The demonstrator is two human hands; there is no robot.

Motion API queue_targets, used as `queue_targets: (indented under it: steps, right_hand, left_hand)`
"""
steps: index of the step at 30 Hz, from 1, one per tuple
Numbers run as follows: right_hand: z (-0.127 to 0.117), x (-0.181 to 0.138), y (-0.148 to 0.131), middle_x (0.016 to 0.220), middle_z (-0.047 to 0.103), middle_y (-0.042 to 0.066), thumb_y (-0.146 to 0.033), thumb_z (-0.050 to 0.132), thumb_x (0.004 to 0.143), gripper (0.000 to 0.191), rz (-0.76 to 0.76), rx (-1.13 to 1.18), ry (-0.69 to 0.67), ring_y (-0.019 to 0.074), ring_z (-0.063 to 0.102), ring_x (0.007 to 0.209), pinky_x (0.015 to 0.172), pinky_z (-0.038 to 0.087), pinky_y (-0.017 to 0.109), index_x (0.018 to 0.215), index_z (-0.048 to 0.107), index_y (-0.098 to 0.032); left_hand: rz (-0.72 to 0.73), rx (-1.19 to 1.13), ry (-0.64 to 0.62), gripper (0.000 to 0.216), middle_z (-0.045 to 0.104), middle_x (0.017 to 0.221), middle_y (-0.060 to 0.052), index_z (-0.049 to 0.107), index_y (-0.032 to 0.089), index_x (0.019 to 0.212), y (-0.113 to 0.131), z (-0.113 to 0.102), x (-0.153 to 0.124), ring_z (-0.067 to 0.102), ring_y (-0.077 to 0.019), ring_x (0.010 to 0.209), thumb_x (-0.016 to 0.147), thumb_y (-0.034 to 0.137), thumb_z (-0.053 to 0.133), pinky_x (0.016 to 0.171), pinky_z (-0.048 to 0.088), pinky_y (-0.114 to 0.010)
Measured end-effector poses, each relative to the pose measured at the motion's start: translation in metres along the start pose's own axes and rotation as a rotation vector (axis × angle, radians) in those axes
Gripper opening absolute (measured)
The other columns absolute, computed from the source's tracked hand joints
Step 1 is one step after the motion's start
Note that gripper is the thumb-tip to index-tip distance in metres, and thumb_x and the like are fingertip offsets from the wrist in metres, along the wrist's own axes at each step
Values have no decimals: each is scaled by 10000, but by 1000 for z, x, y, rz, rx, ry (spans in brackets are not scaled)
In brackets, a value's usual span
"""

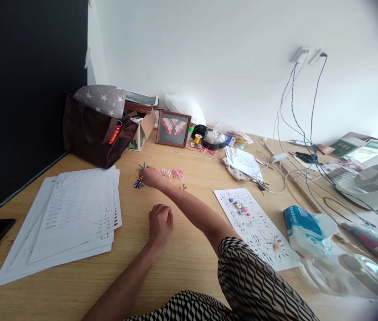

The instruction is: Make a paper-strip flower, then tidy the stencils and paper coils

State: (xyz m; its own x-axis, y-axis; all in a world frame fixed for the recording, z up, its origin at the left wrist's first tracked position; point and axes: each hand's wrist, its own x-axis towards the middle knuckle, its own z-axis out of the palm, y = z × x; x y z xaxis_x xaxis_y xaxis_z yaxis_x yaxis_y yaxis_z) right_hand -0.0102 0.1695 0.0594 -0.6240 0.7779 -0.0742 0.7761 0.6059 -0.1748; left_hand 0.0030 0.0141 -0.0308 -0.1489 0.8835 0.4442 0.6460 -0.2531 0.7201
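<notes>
My right hand (150, 176) reaches across the desk with its fingers drawn together, over several small coloured strip shapes. Beside its fingers lie a dark blue spray (138, 183) and a green spray (142, 166). To its right are a pale leafy sprig (165, 173) and a pink looped flower (177, 174), with a tiny green and orange piece (183, 187) below them. My left hand (160, 223) is curled closed on the wood, nearer to me. Whatever either hand may hold is hidden.
Marked paper sheets (78, 214) lie at left beside a brown bag (91, 133). A patterned sheet (255, 227) at right carries small coloured rolls (238, 206). Beyond it are a tissue pack (304, 227), cables and a white fan (372, 183). A framed picture (173, 128) stands behind.
</notes>
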Motion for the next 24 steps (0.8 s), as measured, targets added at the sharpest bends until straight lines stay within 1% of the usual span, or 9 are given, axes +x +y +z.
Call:
queue_targets:
  steps: [3, 6, 10, 14, 16, 19, 22, 24]
  right_hand:
    - [-14, 4, 25, 1078, 713, 83, -239, 614, 857, 333, 11, 94, 88, 212, 655, 986, 832, 479, 270, 1180, 658, -171]
    - [-25, 7, 53, 1080, 714, 73, -219, 581, 876, 310, 118, 92, 160, 193, 647, 998, 862, 464, 264, 1170, 667, -174]
    - [-23, 4, 85, 1086, 713, 103, -176, 596, 841, 276, 245, 24, 128, 220, 640, 1018, 852, 465, 273, 1092, 711, -163]
    - [-17, -4, 104, 1071, 709, 160, -172, 556, 855, 279, 301, -2, 121, 250, 650, 982, 810, 478, 299, 1075, 720, -122]
    - [-18, -7, 108, 1072, 707, 166, -162, 525, 869, 292, 300, -14, 123, 250, 650, 978, 805, 476, 303, 1086, 715, -112]
    - [-19, -5, 104, 1074, 714, 129, -181, 537, 876, 280, 244, -20, 107, 220, 648, 979, 817, 467, 281, 1087, 717, -142]
    - [-15, 0, 90, 1105, 710, 89, -262, 609, 861, 268, 167, -27, 72, 196, 632, 1017, 858, 450, 249, 1089, 717, -173]
    - [-10, 5, 78, 1149, 691, 103, -311, 653, 837, 312, 138, -43, 50, 208, 615, 1063, 894, 437, 251, 1105, 709, -161]
  left_hand:
    - [-25, -8, -9, 164, 688, 869, -62, 642, 212, 829, 1, -2, 0, 604, -245, 899, 815, 120, 507, 794, 469, -412]
    - [-38, -13, -8, 161, 687, 870, -66, 646, 204, 824, 1, -4, 2, 599, -245, 895, 815, 120, 508, 799, 462, -408]
    - [-36, -10, -12, 166, 685, 860, -66, 651, 210, 809, 1, -4, 3, 600, -241, 889, 813, 122, 510, 795, 459, -396]
    - [-26, 2, -9, 167, 685, 853, -74, 656, 201, 804, 0, -2, 3, 597, -243, 880, 813, 122, 509, 792, 461, -394]
    - [-27, 9, -10, 167, 687, 859, -75, 658, 196, 810, -1, -2, 3, 596, -243, 883, 812, 121, 508, 795, 461, -394]
    - [-24, 17, -23, 171, 688, 861, -69, 661, 195, 817, -2, -1, 2, 597, -239, 878, 808, 117, 509, 798, 460, -388]
    - [-14, 28, -20, 173, 686, 859, -67, 663, 191, 817, -2, -2, 1, 597, -237, 873, 810, 115, 507, 796, 461, -386]
    - [-10, 35, -11, 169, 684, 861, -69, 663, 189, 819, -2, -2, 1, 596, -238, 878, 812, 120, 509, 800, 462, -386]
